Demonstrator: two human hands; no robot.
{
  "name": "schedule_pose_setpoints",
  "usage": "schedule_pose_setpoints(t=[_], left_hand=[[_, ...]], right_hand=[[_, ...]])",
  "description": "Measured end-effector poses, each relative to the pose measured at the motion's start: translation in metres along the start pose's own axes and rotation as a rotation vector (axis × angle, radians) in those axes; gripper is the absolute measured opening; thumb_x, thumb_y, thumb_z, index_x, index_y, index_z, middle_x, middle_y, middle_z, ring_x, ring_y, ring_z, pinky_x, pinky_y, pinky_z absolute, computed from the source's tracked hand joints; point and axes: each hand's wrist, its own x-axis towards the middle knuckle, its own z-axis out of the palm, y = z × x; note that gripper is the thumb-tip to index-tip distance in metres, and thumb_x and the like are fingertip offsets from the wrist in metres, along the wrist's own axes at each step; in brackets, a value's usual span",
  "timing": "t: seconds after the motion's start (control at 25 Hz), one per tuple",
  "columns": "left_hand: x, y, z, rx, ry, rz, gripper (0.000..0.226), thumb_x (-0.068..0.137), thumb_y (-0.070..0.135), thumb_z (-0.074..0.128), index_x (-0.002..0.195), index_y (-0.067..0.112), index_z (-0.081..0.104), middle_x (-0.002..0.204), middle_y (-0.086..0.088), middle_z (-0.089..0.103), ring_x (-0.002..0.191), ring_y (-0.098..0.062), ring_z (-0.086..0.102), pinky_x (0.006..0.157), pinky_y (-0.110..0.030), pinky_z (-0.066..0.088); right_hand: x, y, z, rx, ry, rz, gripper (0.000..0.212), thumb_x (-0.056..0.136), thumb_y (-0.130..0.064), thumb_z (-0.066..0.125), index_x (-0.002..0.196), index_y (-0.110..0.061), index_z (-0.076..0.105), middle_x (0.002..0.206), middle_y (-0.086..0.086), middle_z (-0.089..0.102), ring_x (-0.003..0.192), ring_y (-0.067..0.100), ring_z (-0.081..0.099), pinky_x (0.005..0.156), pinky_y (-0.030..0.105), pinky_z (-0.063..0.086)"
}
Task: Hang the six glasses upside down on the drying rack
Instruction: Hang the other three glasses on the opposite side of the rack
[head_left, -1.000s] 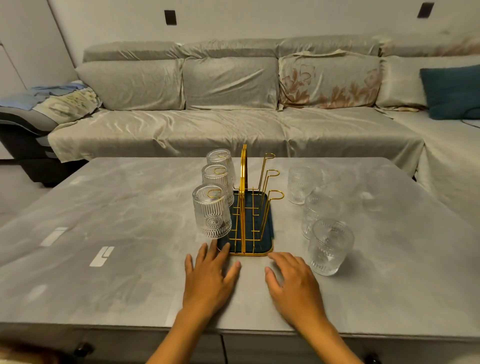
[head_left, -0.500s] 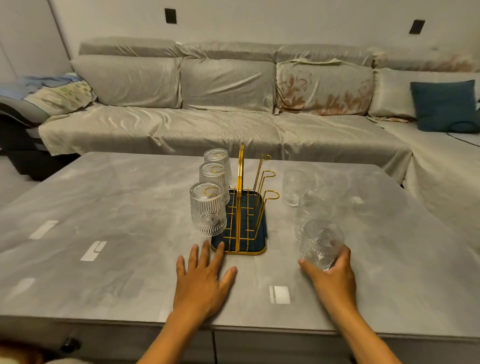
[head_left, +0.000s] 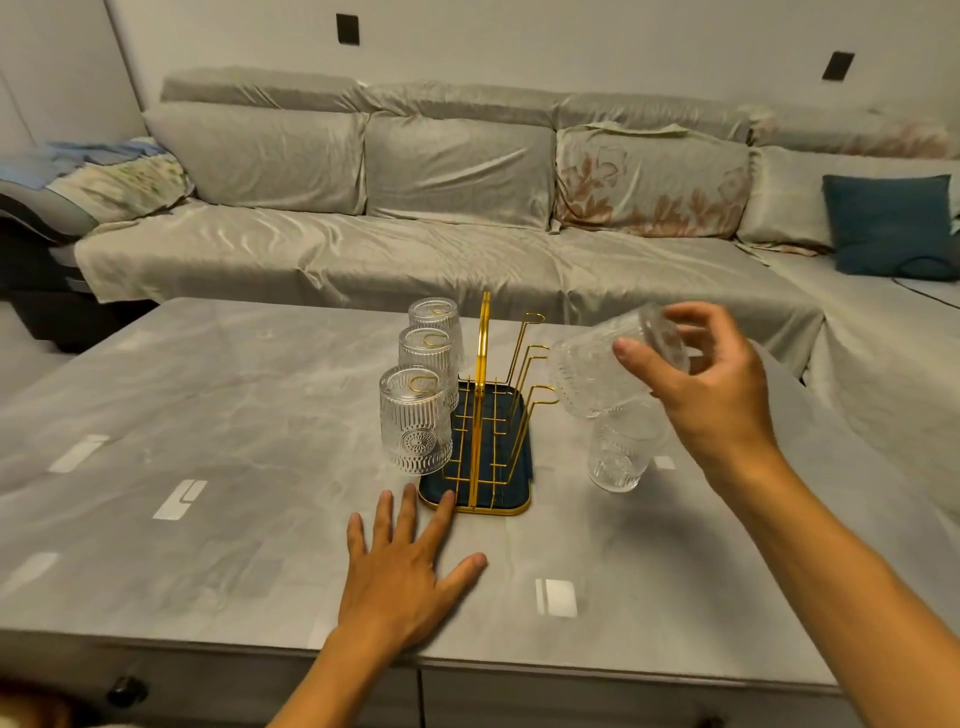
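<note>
Head view shows your right hand lifted above the table, its grip clamped on a ribbed glass by the base end, with the glass tipped on its side and its mouth facing the drying rack. Your left hand lies flat on the table just in front of the rack's tray, fingers spread, holding nothing.

Three glasses already hang mouth-down on the rack's left pegs, the nearest one closest to you. The three right-side pegs stand bare, and the front peg is just beside the glass's mouth.

To do this step well, finish turning the glass until its mouth points straight down, then line it over a peg's looped tip and lower it so the loop goes inside (the pegs lean outward, so follow that slant and don't drop straight). Keep your left hand by the tray to steady the light rack if the glass nudges it. Mind the upright glass below your wrist; whether a third waits behind your hand cannot be told.
</note>
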Motion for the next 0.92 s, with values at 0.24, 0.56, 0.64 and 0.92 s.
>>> schedule_pose_setpoints(t=[0.24, 0.56, 0.64, 0.92], left_hand=[[0.000, 0.001, -0.002, 0.006, -0.009, -0.013, 0.089, 0.067, 0.092, -0.006, 0.144, 0.049, -0.022, 0.158, 0.000, -0.027, 0.145, -0.028, -0.027, 0.114, -0.058, -0.018], [-0.001, 0.003, -0.004, 0.006, -0.001, -0.019, 0.088, 0.071, 0.090, -0.004, 0.146, 0.048, -0.019, 0.160, 0.000, -0.023, 0.145, -0.029, -0.025, 0.115, -0.059, -0.016], [-0.001, 0.003, -0.004, 0.006, -0.004, -0.019, 0.087, 0.071, 0.090, -0.003, 0.146, 0.048, -0.019, 0.160, 0.000, -0.023, 0.145, -0.028, -0.025, 0.115, -0.059, -0.015], [-0.001, 0.002, -0.003, 0.006, 0.008, -0.014, 0.086, 0.071, 0.089, -0.004, 0.145, 0.048, -0.020, 0.160, -0.001, -0.023, 0.146, -0.028, -0.024, 0.115, -0.058, -0.015]], right_hand=[[0.004, 0.005, 0.040, -0.275, -0.167, -0.085, 0.051, 0.064, -0.056, 0.075, 0.107, -0.029, 0.066, 0.101, -0.006, 0.070, 0.086, 0.009, 0.062, 0.070, 0.024, 0.051], [-0.010, 0.028, 0.061, -0.387, -0.286, -0.155, 0.052, 0.069, -0.048, 0.075, 0.115, -0.026, 0.064, 0.117, 0.002, 0.067, 0.103, 0.023, 0.058, 0.084, 0.044, 0.053], [-0.013, 0.034, 0.064, -0.385, -0.308, -0.153, 0.050, 0.070, -0.046, 0.074, 0.115, -0.025, 0.063, 0.115, 0.002, 0.067, 0.100, 0.023, 0.058, 0.082, 0.043, 0.054], [-0.021, 0.043, 0.067, -0.369, -0.318, -0.121, 0.052, 0.076, -0.046, 0.070, 0.124, -0.029, 0.056, 0.122, 0.000, 0.061, 0.107, 0.023, 0.053, 0.085, 0.044, 0.052]])
